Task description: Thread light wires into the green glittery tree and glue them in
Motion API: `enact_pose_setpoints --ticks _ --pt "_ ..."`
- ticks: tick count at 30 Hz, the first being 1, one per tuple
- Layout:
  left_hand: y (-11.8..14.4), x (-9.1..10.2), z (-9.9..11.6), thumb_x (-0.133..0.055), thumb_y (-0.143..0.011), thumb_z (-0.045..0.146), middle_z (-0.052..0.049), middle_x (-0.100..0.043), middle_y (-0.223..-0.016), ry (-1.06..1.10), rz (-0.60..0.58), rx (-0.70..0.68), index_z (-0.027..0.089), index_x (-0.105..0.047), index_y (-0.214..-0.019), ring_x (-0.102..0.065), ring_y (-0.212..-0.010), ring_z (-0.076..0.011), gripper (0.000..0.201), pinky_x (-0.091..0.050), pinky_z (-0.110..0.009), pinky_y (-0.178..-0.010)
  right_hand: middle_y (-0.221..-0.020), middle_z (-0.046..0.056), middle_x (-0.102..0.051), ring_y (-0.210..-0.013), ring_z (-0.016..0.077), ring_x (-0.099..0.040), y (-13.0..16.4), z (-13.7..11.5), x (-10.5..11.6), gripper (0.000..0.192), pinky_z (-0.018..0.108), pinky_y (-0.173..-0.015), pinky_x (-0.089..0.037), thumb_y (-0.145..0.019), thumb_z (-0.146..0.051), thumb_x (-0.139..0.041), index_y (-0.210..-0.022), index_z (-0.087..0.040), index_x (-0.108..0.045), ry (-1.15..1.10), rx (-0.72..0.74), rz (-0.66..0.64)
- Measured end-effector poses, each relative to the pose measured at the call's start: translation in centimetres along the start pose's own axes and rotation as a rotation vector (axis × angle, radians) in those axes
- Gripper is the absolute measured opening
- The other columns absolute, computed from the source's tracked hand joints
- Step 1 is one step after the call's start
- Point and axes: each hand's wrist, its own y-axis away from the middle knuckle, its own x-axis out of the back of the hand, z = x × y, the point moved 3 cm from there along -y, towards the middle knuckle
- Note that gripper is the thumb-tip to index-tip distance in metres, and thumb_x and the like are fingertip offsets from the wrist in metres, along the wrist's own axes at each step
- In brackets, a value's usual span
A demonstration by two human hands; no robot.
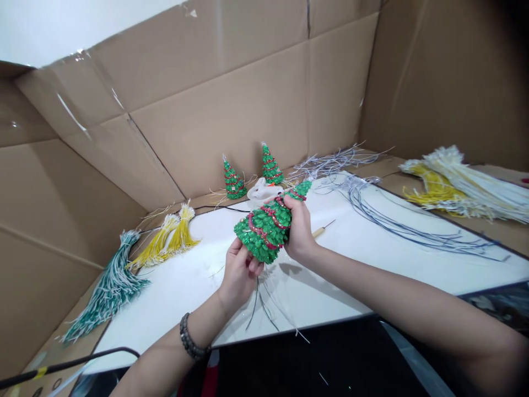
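A small green artificial Christmas tree [264, 229] with red garlands is held tilted above the white board, its tip toward the upper right. My left hand [241, 270] grips it at the base, fingers curled underneath. My right hand [300, 229] is wrapped round its upper right side, thumb on top. Thin loose strands [264, 303] hang below the base. Just behind my right hand an awl [324, 228] with a wooden handle lies on the board. The fingertips under the base are partly hidden.
Two similar trees [233, 179] stand by the cardboard wall [231, 94], near a white plastic bag [264, 192]. Yellow bundles [169, 240] and a green-white bundle [113, 286] lie left. Clear wires [397, 215] and white-yellow bundles [467, 187] lie right on the white board [177, 292] and beyond it.
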Motion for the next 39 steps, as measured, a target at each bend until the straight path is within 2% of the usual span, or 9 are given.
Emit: enact_pose_setpoints --ticks 5,10,14,19,23,27,30,33,39 --pt "0.0 0.2 -0.2 -0.096 -0.038 0.044 0.013 -0.036 -0.030 -0.086 0.025 0.044 0.019 -0.045 -0.057 -0.021 -0.023 -0.0004 0.060 -0.021 -0.013 -0.028 -0.074 0.002 -0.067 -0.070 0.0209 -0.063 0.7 -0.2 -0.5 0.026 0.036 -0.069 -0.053 -0.067 -0.043 -0.069 -0.079 -0.021 -0.061 -0.107 -0.065 -0.010" --pt "0.1 0.2 0.1 -0.095 -0.037 0.048 0.013 -0.034 -0.028 -0.131 0.036 0.009 0.019 -0.044 -0.056 -0.020 -0.024 -0.0001 0.062 -0.024 -0.013 -0.028 -0.075 0.002 -0.066 -0.071 0.0203 -0.061 0.7 -0.1 -0.4 0.022 0.036 -0.070 -0.053 -0.069 -0.041 -0.067 -0.078 -0.022 -0.061 -0.094 -0.095 -0.038" --pt "0.1 0.3 0.3 -0.093 -0.044 0.051 0.013 -0.035 -0.030 -0.166 0.004 -0.062 0.019 -0.049 -0.062 -0.021 -0.025 -0.0011 0.057 -0.027 -0.014 -0.030 -0.076 0.002 -0.067 -0.075 0.0217 -0.063 0.4 0.0 -0.1 0.021 0.036 -0.073 -0.054 -0.070 -0.042 -0.064 -0.078 -0.023 -0.061 -0.037 -0.075 -0.033" --pt "0.3 0.7 0.4 -0.088 -0.057 0.048 0.012 -0.034 -0.033 -0.237 -0.047 -0.168 0.019 -0.051 -0.061 -0.025 -0.029 -0.0025 0.047 -0.032 -0.016 -0.032 -0.079 0.002 -0.069 -0.078 0.0230 -0.066 0.4 0.2 0.0 0.020 0.037 -0.074 -0.055 -0.074 -0.043 -0.057 -0.078 -0.024 -0.061 -0.014 -0.019 -0.131" --pt "-0.3 1.7 0.4 -0.084 -0.066 0.041 0.008 -0.044 -0.042 -0.337 -0.073 -0.312 0.018 -0.055 -0.063 -0.036 -0.035 -0.0046 0.037 -0.037 -0.017 -0.034 -0.086 0.000 -0.073 -0.090 0.0255 -0.069 0.4 0.0 -0.2 0.024 0.041 -0.084 -0.055 -0.072 -0.042 -0.063 -0.089 -0.026 -0.058 -0.080 -0.035 -0.167" --pt "-1.0 2.4 1.4 -0.073 -0.078 0.033 0.003 -0.055 -0.059 -0.499 -0.096 -0.534 0.017 -0.061 -0.068 -0.048 -0.044 -0.0078 0.023 -0.041 -0.019 -0.037 -0.084 -0.001 -0.073 -0.087 0.0242 -0.070 0.1 0.3 -0.4 0.038 0.039 -0.083 -0.056 -0.069 -0.051 -0.075 -0.094 -0.025 -0.063 -0.101 -0.293 -0.185" --pt "-0.9 2.0 2.7 -0.066 -0.081 0.020 0.001 -0.052 -0.065 -0.704 -0.103 -0.776 0.016 -0.057 -0.059 -0.048 -0.052 -0.0082 0.024 -0.039 -0.019 -0.042 -0.078 -0.002 -0.072 -0.082 0.0229 -0.071 0.1 1.2 -0.3 0.035 0.038 -0.080 -0.057 -0.071 -0.053 -0.077 -0.086 -0.025 -0.064 -0.163 -0.493 -0.204" --pt "-0.3 1.4 3.7 -0.061 -0.081 0.010 0.002 -0.044 -0.060 -0.856 -0.084 -0.976 0.016 -0.048 -0.053 -0.043 -0.056 -0.0086 0.031 -0.034 -0.020 -0.048 -0.074 -0.003 -0.071 -0.078 0.0208 -0.071 0.2 2.2 -0.2 0.032 0.037 -0.082 -0.058 -0.073 -0.051 -0.078 -0.080 -0.024 -0.062 -0.236 -0.602 -0.193" --pt "0.0 1.5 3.3 -0.062 -0.087 0.019 -0.001 -0.053 -0.071 -0.853 -0.026 -0.994 0.018 -0.061 -0.069 -0.050 -0.067 -0.0131 0.018 -0.039 -0.023 -0.055 -0.086 -0.001 -0.074 -0.084 0.0199 -0.071 0.4 2.3 -0.6 0.045 0.035 -0.078 -0.058 -0.077 -0.069 -0.069 -0.088 -0.026 -0.063 -0.134 -0.542 -0.260"
